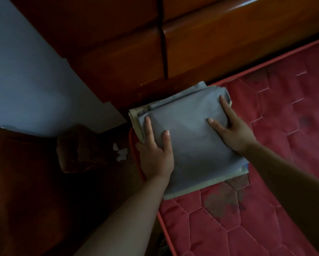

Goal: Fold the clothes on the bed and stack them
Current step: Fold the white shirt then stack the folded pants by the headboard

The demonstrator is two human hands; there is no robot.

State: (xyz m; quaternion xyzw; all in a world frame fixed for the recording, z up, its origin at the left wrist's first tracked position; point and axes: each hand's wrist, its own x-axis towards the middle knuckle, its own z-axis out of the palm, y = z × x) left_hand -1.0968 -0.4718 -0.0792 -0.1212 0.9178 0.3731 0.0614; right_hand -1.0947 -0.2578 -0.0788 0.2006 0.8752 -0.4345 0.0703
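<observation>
A folded grey-blue cloth (188, 137) lies on top of a small stack at the corner of the red quilted mattress (266, 209). A pale cream folded piece (195, 189) shows under its edges. My left hand (156, 154) grips the stack's left edge, thumb on top and fingers partly under. My right hand (230, 126) presses flat on the cloth's right side, fingers spread.
A dark wooden headboard (136, 52) runs behind the stack. A pale blue wall (25, 71) fills the upper left. Left of the mattress is a dark brown surface (25, 182), with a brownish bag (81, 146) and white paper scraps (120, 152).
</observation>
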